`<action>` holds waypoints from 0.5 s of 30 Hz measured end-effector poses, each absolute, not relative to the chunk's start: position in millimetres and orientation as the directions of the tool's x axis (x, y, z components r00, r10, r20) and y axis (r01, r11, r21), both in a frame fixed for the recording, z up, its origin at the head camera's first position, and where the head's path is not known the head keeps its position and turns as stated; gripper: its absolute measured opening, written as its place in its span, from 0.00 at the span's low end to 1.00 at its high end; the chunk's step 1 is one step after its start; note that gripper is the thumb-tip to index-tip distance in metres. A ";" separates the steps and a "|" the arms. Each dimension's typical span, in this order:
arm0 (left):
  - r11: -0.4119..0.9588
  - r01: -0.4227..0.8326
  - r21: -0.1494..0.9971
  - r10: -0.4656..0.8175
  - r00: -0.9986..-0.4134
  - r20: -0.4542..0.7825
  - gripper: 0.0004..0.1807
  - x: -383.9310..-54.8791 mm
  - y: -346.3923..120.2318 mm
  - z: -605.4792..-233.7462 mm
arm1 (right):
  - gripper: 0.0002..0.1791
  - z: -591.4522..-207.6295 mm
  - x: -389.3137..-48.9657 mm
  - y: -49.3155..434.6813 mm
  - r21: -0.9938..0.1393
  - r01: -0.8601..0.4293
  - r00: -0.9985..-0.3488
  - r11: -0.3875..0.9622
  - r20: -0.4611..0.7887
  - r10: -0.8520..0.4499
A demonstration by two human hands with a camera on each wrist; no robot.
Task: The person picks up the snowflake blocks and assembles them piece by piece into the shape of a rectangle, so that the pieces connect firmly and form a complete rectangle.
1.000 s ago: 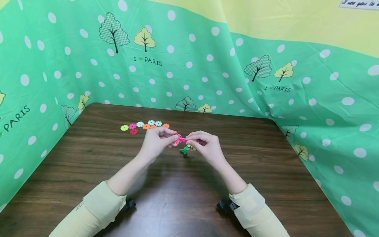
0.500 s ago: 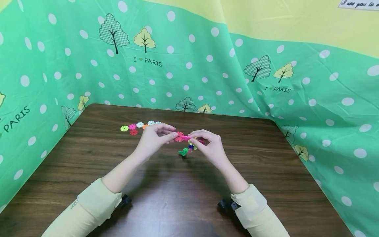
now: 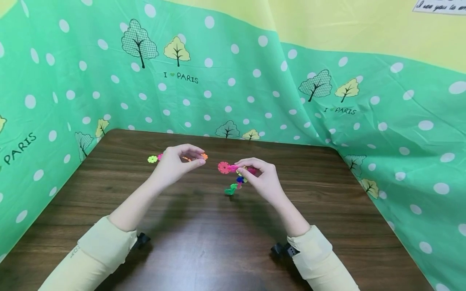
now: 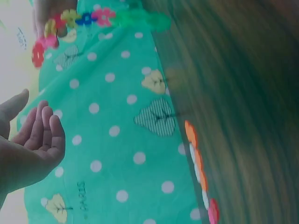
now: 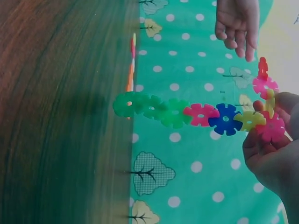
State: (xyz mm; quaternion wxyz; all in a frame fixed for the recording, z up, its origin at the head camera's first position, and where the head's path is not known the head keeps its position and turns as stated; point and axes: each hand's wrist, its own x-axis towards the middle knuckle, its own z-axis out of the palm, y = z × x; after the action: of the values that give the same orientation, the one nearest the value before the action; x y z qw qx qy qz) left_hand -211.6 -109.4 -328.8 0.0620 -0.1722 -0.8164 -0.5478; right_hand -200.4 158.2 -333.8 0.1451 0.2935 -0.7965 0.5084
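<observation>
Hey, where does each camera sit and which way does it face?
Head: worn on the head, looking forward and down at the table; left hand, right hand, sleeves show.
Left wrist: on that wrist, looking past the left hand towards the curtain; right hand beyond.
Right wrist: on that wrist, looking at the right hand holding the flower chain; left hand beyond.
Both wrist views share the flower chain.

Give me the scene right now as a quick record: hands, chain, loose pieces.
Left hand: holds nothing, apart from the chain
Right hand: pinches the chain near its yellow and pink pieces
Red end: free, toward the left hand
Green end: points down; contact with table unclear
Loose pieces: on table, partly hidden by left hand in head view
</observation>
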 end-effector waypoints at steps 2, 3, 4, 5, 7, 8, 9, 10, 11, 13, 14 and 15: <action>0.365 0.368 0.855 0.211 -0.928 0.309 0.14 -213.7 -116.2 -327.9 | 0.04 -325.2 -194.2 156.6 -0.720 -0.614 -0.787 0.324 0.525 -0.324; 0.380 0.372 0.847 0.209 -0.927 0.313 0.14 -214.5 -119.5 -327.4 | 0.04 -321.7 -191.7 156.0 -0.716 -0.613 -0.788 0.334 0.522 -0.327; 0.396 0.376 0.837 0.207 -0.925 0.318 0.14 -215.6 -122.9 -327.4 | 0.05 -319.7 -190.5 156.0 -0.716 -0.608 -0.792 0.344 0.515 -0.328; 0.409 0.383 0.828 0.207 -0.923 0.324 0.14 -217.2 -126.2 -328.0 | 0.05 -318.2 -189.7 156.0 -0.713 -0.605 -0.794 0.355 0.509 -0.331; 0.439 0.390 0.809 0.211 -0.921 0.329 0.14 -220.3 -133.1 -328.8 | 0.05 -316.2 -188.8 156.0 -0.706 -0.600 -0.798 0.376 0.499 -0.338; 0.451 0.390 0.803 0.214 -0.921 0.326 0.15 -222.1 -136.6 -329.6 | 0.05 -315.7 -188.8 156.1 -0.704 -0.599 -0.799 0.382 0.494 -0.342; 0.462 0.390 0.797 0.219 -0.920 0.324 0.15 -224.1 -140.2 -330.5 | 0.05 -315.4 -188.9 156.3 -0.700 -0.599 -0.799 0.389 0.492 -0.345; 0.472 0.395 0.788 0.225 -0.918 0.326 0.16 -226.5 -143.7 -331.7 | 0.05 -315.2 -189.3 156.3 -0.696 -0.601 -0.798 0.393 0.492 -0.349; 0.481 0.401 0.780 0.235 -0.916 0.326 0.16 -229.0 -147.3 -332.8 | 0.05 -315.1 -189.5 156.4 -0.691 -0.603 -0.796 0.399 0.493 -0.351; 0.500 0.409 0.764 0.248 -0.912 0.326 0.17 -233.8 -154.1 -335.1 | 0.05 -314.8 -190.0 156.4 -0.679 -0.610 -0.791 0.408 0.498 -0.355; 0.509 0.414 0.755 0.253 -0.910 0.329 0.17 -236.3 -157.3 -336.6 | 0.04 -314.8 -190.2 156.4 -0.673 -0.614 -0.788 0.413 0.500 -0.358; 0.518 0.424 0.743 0.263 -0.905 0.334 0.18 -238.7 -160.6 -338.1 | 0.04 -314.8 -190.5 156.4 -0.667 -0.617 -0.787 0.418 0.503 -0.358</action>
State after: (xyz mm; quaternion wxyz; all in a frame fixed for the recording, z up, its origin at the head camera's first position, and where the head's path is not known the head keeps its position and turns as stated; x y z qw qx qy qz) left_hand -238.7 -160.6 -338.1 0.0900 -0.1983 -0.8664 -0.4494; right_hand -190.5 156.4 -314.8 0.1426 0.2938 -0.8297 0.4527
